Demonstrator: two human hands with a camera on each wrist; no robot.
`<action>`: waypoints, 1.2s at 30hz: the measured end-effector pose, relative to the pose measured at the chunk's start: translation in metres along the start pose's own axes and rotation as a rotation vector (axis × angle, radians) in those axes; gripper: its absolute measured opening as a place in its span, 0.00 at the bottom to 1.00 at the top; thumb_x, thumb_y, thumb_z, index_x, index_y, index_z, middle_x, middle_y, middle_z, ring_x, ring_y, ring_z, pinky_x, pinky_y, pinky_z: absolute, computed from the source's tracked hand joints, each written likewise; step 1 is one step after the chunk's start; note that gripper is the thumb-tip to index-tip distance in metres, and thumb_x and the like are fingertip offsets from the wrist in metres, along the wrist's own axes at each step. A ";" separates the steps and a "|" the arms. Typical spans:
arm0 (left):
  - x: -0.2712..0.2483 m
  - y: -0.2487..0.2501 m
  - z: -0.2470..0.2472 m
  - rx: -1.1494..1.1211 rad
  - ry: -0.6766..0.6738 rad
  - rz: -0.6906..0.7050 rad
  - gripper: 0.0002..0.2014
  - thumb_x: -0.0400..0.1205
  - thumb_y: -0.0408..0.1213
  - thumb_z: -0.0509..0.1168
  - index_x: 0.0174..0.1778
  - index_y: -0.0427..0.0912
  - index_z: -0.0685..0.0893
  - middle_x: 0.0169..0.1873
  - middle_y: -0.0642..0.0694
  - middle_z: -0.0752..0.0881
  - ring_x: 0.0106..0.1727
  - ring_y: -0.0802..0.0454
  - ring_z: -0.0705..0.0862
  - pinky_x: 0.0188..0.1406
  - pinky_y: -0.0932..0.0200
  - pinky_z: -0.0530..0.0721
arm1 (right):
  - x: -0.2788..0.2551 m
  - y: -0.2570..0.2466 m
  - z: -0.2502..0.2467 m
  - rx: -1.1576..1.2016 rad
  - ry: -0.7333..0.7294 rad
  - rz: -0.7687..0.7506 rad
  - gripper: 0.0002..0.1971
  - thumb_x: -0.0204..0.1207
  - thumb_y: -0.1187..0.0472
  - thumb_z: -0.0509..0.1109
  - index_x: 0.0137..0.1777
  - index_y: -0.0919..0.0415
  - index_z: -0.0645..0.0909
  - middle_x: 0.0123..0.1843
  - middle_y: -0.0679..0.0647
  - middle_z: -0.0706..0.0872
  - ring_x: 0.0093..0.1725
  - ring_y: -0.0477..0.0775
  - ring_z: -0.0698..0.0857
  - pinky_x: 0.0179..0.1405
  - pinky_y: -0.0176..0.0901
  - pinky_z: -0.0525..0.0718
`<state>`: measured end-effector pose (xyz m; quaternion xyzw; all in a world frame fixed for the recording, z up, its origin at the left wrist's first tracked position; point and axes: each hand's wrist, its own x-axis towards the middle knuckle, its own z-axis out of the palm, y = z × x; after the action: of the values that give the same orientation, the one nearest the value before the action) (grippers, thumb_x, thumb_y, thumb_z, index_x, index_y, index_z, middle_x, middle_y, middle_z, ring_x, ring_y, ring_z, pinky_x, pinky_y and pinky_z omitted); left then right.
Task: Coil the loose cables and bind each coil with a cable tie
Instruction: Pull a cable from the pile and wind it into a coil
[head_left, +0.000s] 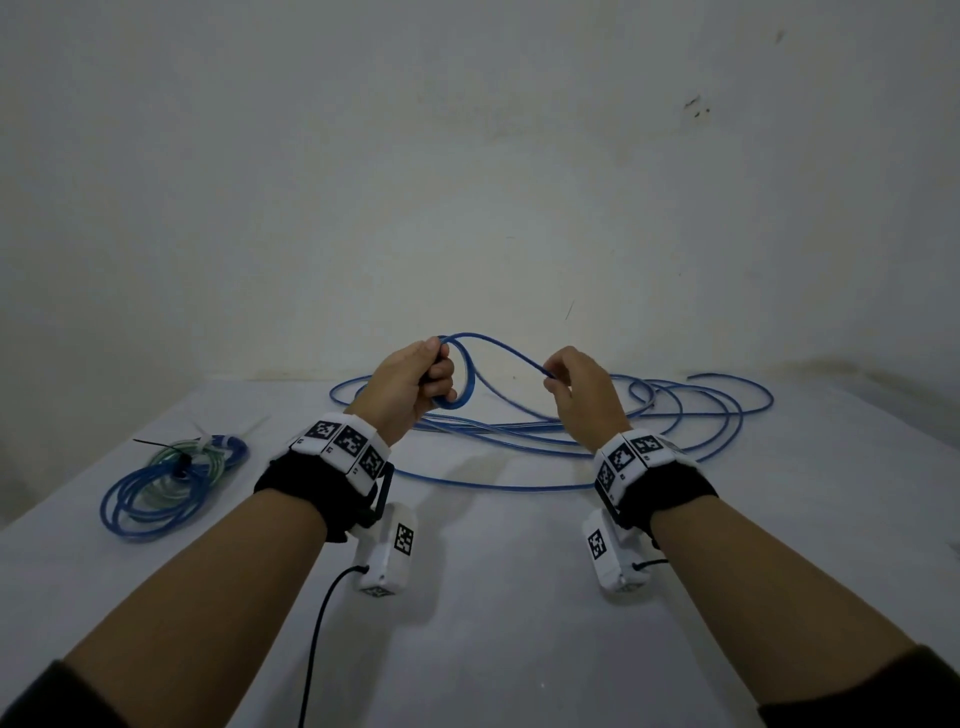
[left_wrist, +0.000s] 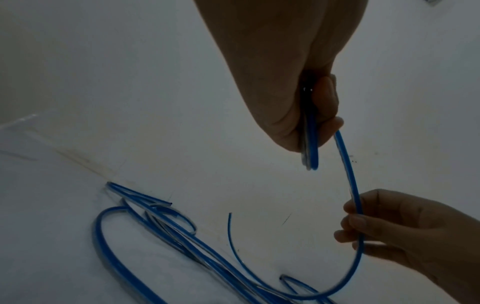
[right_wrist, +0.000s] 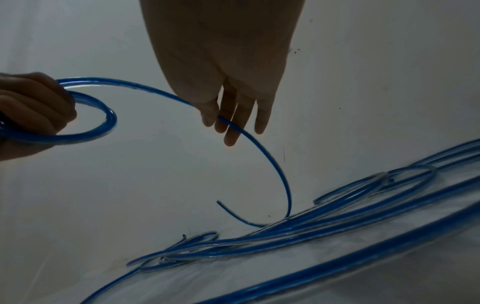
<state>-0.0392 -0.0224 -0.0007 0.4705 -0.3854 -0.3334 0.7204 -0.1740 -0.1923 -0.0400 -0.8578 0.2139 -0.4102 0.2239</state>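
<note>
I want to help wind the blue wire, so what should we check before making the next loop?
1. Small coil held firmly: ok. The left hand grips the started coil, fingers curled round it.
2. Feeding strand under control: ok. The right hand pinches the blue cable just past the coil.
3. Strand between the hands free of knots: ok, it arcs cleanly.
4. Loose cable on the table untangled: cannot tell. The loose loops cross each other many times.
5. Finished bundles out of the way: ok. The tied coils lie far left, apart from the loose cable.
6. Spare cable tie ready: cannot tell.
</note>
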 end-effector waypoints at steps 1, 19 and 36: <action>0.000 0.000 -0.001 -0.019 0.007 0.008 0.14 0.88 0.38 0.47 0.39 0.41 0.73 0.20 0.55 0.72 0.19 0.60 0.67 0.33 0.61 0.76 | 0.001 0.003 0.001 -0.021 0.004 0.021 0.03 0.78 0.70 0.63 0.49 0.67 0.77 0.47 0.61 0.82 0.46 0.58 0.79 0.47 0.49 0.78; -0.001 0.005 0.005 -0.143 -0.076 0.029 0.14 0.88 0.36 0.46 0.40 0.40 0.73 0.22 0.54 0.73 0.22 0.58 0.71 0.38 0.60 0.83 | 0.010 -0.006 0.002 0.164 0.087 0.125 0.08 0.81 0.68 0.60 0.57 0.64 0.78 0.40 0.56 0.77 0.41 0.52 0.75 0.43 0.41 0.71; 0.007 -0.021 -0.002 0.942 0.093 0.322 0.09 0.87 0.44 0.51 0.53 0.47 0.74 0.56 0.53 0.86 0.60 0.55 0.83 0.64 0.50 0.79 | 0.003 -0.038 0.007 0.328 -0.406 0.028 0.10 0.81 0.69 0.60 0.55 0.67 0.84 0.43 0.51 0.85 0.37 0.41 0.76 0.36 0.25 0.76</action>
<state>-0.0364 -0.0341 -0.0196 0.6935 -0.5293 0.0136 0.4886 -0.1597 -0.1625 -0.0208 -0.8716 0.1071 -0.2559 0.4042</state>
